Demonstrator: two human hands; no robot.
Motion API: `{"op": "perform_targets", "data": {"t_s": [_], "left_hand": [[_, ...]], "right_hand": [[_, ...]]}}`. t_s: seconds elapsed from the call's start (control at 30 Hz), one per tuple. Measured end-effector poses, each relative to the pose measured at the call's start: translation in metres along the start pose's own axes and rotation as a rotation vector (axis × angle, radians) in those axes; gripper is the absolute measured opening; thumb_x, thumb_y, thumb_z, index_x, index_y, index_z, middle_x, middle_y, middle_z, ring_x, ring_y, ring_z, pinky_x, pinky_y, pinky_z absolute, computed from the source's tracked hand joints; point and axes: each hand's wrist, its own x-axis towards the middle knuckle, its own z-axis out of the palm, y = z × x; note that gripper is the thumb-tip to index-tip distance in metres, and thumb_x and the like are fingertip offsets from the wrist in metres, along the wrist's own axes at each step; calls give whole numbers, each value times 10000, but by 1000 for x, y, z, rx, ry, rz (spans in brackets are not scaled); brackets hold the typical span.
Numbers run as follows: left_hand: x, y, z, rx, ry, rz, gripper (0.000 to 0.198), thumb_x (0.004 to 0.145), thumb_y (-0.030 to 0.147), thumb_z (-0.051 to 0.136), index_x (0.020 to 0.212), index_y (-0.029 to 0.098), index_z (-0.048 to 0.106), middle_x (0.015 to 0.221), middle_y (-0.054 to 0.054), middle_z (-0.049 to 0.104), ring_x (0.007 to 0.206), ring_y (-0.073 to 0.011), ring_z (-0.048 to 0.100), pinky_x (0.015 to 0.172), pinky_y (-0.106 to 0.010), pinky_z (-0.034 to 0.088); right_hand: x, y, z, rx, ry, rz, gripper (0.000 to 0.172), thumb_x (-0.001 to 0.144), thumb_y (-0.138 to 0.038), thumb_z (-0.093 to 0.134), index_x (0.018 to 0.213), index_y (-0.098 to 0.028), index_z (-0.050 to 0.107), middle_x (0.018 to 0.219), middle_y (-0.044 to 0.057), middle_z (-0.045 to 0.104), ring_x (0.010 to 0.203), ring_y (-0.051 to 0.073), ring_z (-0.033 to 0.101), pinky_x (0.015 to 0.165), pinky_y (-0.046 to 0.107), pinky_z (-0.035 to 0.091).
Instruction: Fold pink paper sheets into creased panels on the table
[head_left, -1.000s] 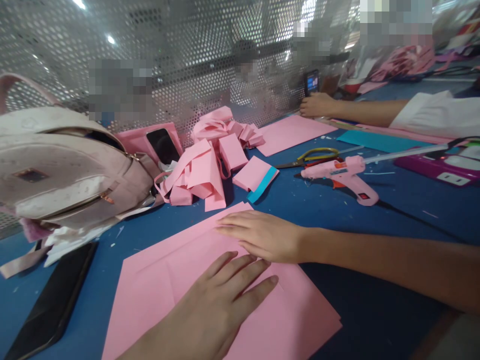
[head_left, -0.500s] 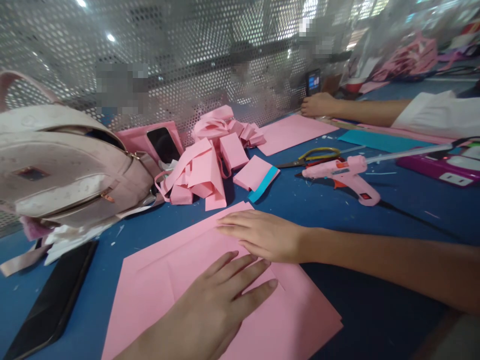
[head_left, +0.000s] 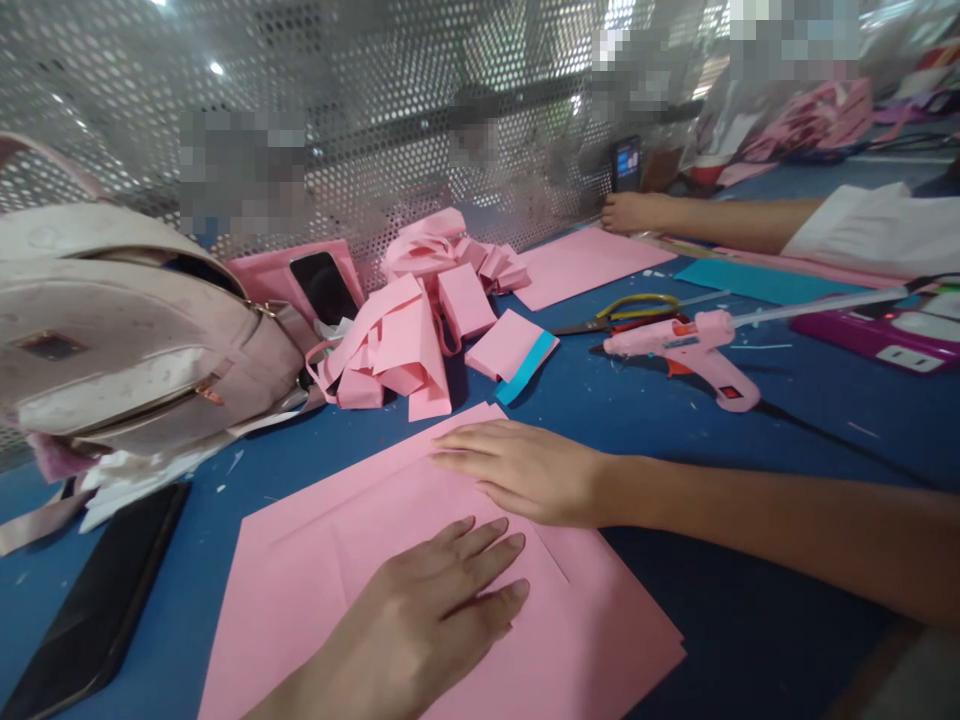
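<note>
Several large pink paper sheets [head_left: 585,640] lie stacked on the blue table, with a folded or raised line showing through near their left side. My left hand [head_left: 427,610] rests on the sheets at the lower middle, fingers slightly spread and pointing to the upper right. Just beyond it, my right hand [head_left: 525,470] lies flat across the upper part of the stack, fingers pointing left. Neither hand grips anything. A small gap separates the two hands.
A pink glue gun [head_left: 690,350], scissors [head_left: 630,315] and folded pink paper pieces [head_left: 397,340] lie beyond the sheets. A backpack [head_left: 135,340] and black phone [head_left: 97,600] are left. Another person's hand [head_left: 637,213] is at the back right, near a purple power strip [head_left: 870,335].
My left hand has slid a little to the left and down over the paper, away from my right hand. My right hand has stayed in place.
</note>
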Motion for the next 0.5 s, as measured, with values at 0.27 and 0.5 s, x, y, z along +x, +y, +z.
{"op": "perform_targets", "data": {"t_s": [0.27, 0.5], "left_hand": [[-4, 2, 4, 139, -101, 50, 466, 953, 26, 356, 1388, 84, 512, 1448, -175, 526, 1352, -300, 494, 1036, -477, 512], [0, 4, 5, 162, -213, 3, 492, 989, 217, 424, 1478, 157, 416, 1539, -101, 437, 1375, -257, 472, 1092, -437, 440]], "right_hand": [[0, 0, -1, -5, -12, 7, 509, 965, -109, 427, 1474, -127, 436, 1542, 81, 440, 1437, 190, 348, 1218, 383, 256], [1, -1, 0, 26, 13, 2, 479, 974, -122, 397, 1447, -139, 472, 1519, 87, 473, 1419, 190, 378, 1199, 403, 290]]}}
